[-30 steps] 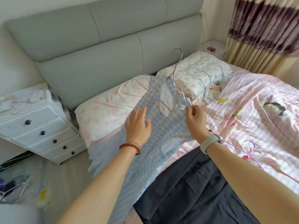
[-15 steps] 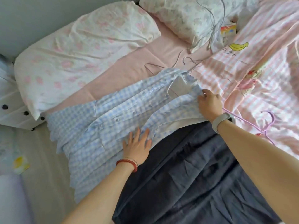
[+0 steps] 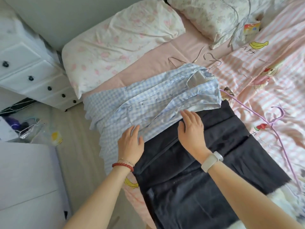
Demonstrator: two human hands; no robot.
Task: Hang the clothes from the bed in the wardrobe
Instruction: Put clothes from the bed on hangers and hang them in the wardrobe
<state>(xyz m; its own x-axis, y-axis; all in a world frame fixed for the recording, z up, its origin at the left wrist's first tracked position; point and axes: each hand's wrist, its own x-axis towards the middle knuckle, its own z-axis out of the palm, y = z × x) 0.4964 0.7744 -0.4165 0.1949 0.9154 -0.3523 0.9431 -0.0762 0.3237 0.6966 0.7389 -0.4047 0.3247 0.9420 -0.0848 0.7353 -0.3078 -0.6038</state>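
Blue-checked cotton, a shirt (image 3: 148,103) lay spread across the bed (image 3: 145,63) near its left edge, its hem hanging over that edge, its collar on a wire hanger (image 3: 212,63). Beside it lay dark trousers (image 3: 206,171). The left hand (image 3: 130,142) rested flat on the shirt's lower part, fingers straight and holding nothing. The right hand (image 3: 191,129) lay open on the trousers, fingertips touching the shirt's edge. A purple hanger (image 3: 279,119) lay on the striped quilt (image 3: 272,71).

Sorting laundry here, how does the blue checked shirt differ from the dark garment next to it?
The blue checked shirt is pale and patterned; the dark garment is plain charcoal. The shirt has a wire hanger in its collar; the dark garment shows none. Both lie flat on the bed.
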